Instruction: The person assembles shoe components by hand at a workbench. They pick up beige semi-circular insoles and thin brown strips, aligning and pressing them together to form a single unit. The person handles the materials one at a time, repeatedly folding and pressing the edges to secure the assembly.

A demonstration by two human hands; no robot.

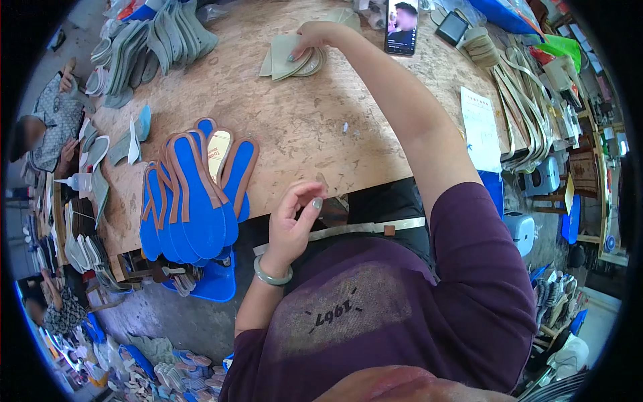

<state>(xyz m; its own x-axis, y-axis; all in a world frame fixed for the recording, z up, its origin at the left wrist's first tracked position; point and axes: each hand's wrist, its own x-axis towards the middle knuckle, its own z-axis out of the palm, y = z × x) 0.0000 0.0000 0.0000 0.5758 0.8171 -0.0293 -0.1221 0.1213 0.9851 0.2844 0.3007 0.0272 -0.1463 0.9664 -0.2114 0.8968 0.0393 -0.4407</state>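
My right hand [312, 40] reaches to the far side of the table, its fingers closed on a small stack of thin cream pieces [284, 48] with rounded ends. More pale pieces [343, 18] lie just beyond it. My left hand [295, 221], with a pale bangle at the wrist, hovers at the table's near edge; its fingers are curled in and I see nothing in them. To its left, a fanned pile of blue insoles with brown rims [194, 194] overhangs the edge. One insole in the pile bears a cream printed patch [218, 154].
Grey-green shaped pieces [140, 53] are stacked at the far left. A phone [401, 27] showing a video stands at the back, near a dark box [453, 27]. Paper [479, 117] and long pale strips [519, 100] lie right. Other people [53, 120] sit at left.
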